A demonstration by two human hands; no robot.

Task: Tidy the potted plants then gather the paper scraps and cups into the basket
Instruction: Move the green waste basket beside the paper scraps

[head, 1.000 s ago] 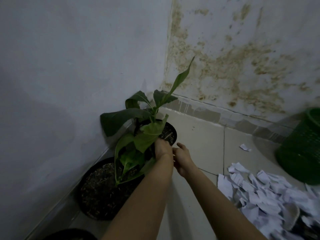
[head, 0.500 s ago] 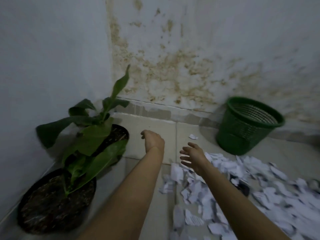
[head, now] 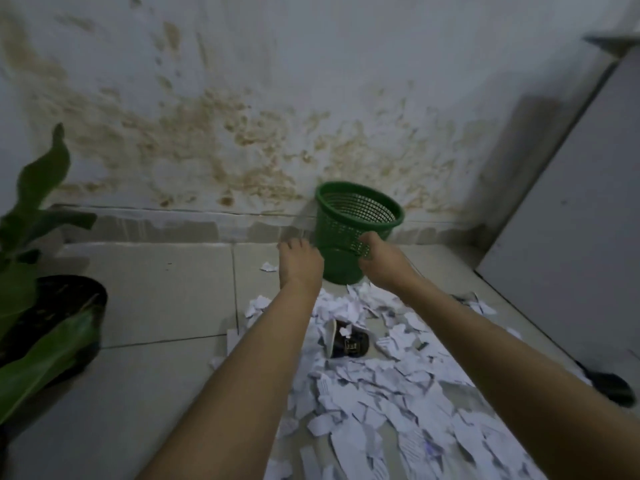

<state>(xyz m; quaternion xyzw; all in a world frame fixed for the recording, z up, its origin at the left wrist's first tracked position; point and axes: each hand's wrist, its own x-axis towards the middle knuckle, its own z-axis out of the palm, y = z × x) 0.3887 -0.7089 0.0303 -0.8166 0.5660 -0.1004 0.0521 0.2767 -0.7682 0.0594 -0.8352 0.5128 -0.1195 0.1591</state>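
Head view: potted plant [head: 45, 299] by the left wall, looks tidied. Paper scraps [head: 374, 393] all over the floor [head: 156, 299], none in the green basket [head: 356, 223] yet. One dark cup [head: 348, 339] lying among them. Most of the job left. Right hand [head: 382, 263] touching the basket's side, grip curled on the mesh. Left hand [head: 299, 263] just beside the basket, grip loose, holding nothing.
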